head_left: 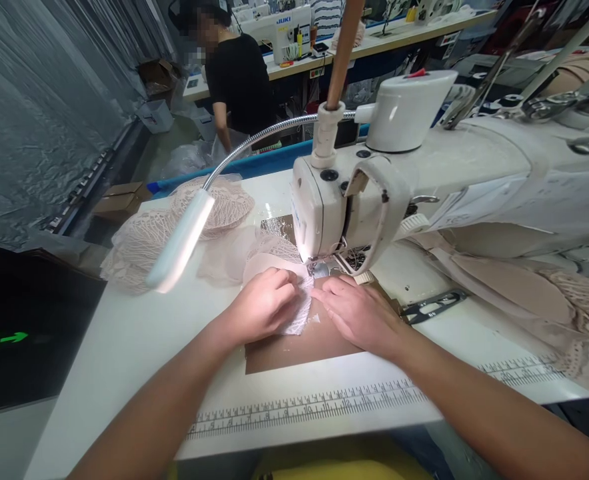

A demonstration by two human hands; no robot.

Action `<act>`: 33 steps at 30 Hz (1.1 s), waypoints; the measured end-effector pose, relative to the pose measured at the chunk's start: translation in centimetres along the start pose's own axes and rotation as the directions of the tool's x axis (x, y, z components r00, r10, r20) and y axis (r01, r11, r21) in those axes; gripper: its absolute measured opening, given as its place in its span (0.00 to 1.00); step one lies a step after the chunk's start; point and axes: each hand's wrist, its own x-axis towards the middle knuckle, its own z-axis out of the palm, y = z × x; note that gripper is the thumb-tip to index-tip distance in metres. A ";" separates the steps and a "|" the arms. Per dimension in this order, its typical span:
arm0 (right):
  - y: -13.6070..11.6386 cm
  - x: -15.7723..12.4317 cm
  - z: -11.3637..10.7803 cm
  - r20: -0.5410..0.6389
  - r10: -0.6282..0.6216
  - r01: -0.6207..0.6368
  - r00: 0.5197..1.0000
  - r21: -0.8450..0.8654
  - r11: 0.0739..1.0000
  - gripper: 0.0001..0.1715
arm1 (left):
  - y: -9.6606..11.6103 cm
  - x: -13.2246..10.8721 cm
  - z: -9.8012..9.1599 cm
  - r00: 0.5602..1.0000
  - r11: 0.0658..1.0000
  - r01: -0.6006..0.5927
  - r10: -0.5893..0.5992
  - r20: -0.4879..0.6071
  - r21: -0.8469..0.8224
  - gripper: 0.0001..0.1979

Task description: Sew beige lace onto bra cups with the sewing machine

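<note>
White lace [302,319] lies at the foot of a sewing machine [319,213]; the left hand's [267,303] curled fingers press on it, the right hand's [352,310] fingers touch its edge, though whether either pinches it, I cannot tell; a fingertip straying inward could be pricked, uneven pressure could pucker it; two hands, one lamp [182,240], one nearby machine.

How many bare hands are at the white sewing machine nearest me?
2. Your bare left hand is on the white patterned fabric; your bare right hand is at its right edge. I see no others there, and none seems hidden.
</note>
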 end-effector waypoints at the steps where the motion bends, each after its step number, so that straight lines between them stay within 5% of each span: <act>1: 0.0 0.0 0.0 0.000 -0.002 0.002 1.000 -0.013 1.000 0.19 | -0.1 0.1 0.1 1.000 0.999 -0.022 0.022 0.000 0.024 0.12; 11: -0.3 -0.6 -0.1 -0.002 0.020 -0.020 1.000 -0.163 0.986 0.18 | -1.2 -0.1 1.2 0.976 0.950 -0.200 0.173 0.130 0.238 0.20; 27: 0.1 0.3 0.0 -0.061 0.117 -0.127 0.991 -0.202 0.971 0.18 | -0.1 0.4 1.0 0.996 0.956 -0.070 0.052 0.068 0.285 0.20; 33: 0.9 -0.5 0.0 -0.029 -0.037 0.034 0.999 -0.092 0.995 0.20 | -0.4 -0.3 0.9 0.996 0.978 -0.080 0.074 0.039 0.190 0.19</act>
